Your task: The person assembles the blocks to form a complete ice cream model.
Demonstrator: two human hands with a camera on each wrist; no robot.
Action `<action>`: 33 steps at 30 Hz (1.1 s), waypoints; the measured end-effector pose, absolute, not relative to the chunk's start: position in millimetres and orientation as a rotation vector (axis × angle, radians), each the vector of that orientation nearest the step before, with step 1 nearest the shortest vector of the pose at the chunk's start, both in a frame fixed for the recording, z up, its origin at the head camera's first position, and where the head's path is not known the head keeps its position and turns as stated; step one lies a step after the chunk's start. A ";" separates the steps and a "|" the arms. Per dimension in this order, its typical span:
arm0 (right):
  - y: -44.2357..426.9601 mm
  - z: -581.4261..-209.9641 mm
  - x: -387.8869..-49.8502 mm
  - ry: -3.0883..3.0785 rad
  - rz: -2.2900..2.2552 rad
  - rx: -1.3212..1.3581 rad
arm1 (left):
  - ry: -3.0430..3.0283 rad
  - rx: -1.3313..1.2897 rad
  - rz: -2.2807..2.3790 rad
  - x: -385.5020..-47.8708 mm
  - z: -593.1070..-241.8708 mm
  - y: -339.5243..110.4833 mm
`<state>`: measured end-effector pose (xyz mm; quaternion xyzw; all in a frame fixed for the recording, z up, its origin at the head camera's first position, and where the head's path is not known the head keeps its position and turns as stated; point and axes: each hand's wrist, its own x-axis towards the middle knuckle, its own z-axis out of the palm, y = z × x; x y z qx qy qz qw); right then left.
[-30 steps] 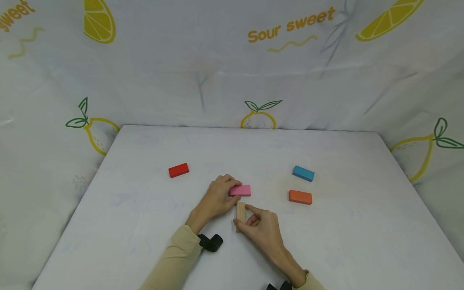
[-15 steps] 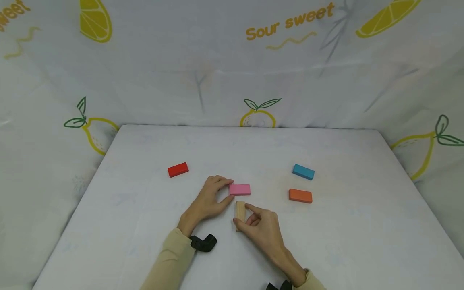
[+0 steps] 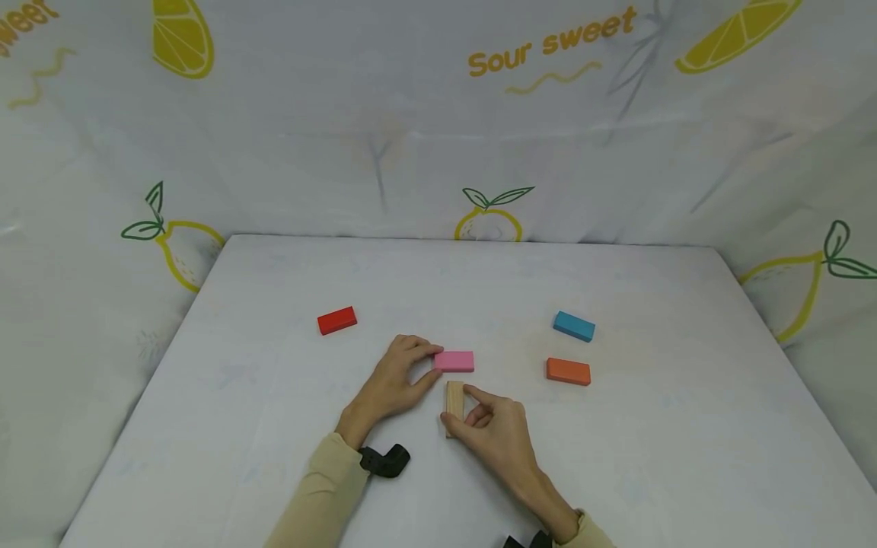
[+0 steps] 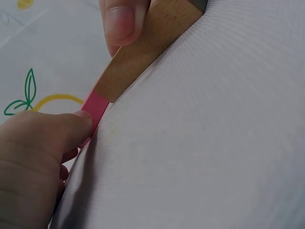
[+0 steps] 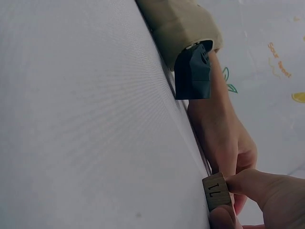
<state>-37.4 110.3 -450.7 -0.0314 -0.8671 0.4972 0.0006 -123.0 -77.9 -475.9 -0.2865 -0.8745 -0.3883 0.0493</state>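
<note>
My left hand [image 3: 390,384] has its thumb and index finger at the left end of a pink block [image 3: 455,361], one on each long side. The left wrist view shows that thumb against the pink block [image 4: 96,110]. Below it, a plain wooden block [image 3: 455,403] lies lengthwise toward me, its far end near the pink one. My right hand [image 3: 500,438] pinches this wooden block, thumb on its left side and index finger at its upper right. Dark marks show on the end of the wooden block [image 5: 217,192] in the right wrist view.
A red block [image 3: 337,320] lies at the left. On the right are a blue block [image 3: 574,326] and, nearer, an orange block [image 3: 568,371]. The white table [image 3: 658,441] meets a lemon-patterned cloth [image 3: 425,152] behind. Black devices are strapped to both wrists.
My left hand has drawn back to the left, from over part of the pink block to its left end. The right hand and the blocks look unmoved.
</note>
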 end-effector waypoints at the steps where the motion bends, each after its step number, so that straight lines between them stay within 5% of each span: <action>1: 110.3 -450.7 -37.3 -2.722 1.562 -0.101 | -2.661 -0.875 -1.185 -122.9 -476.3 -78.2; 33: 110.4 -453.6 -38.2 -2.709 1.586 -0.094 | -2.667 -0.921 -1.168 -123.2 -480.1 -79.9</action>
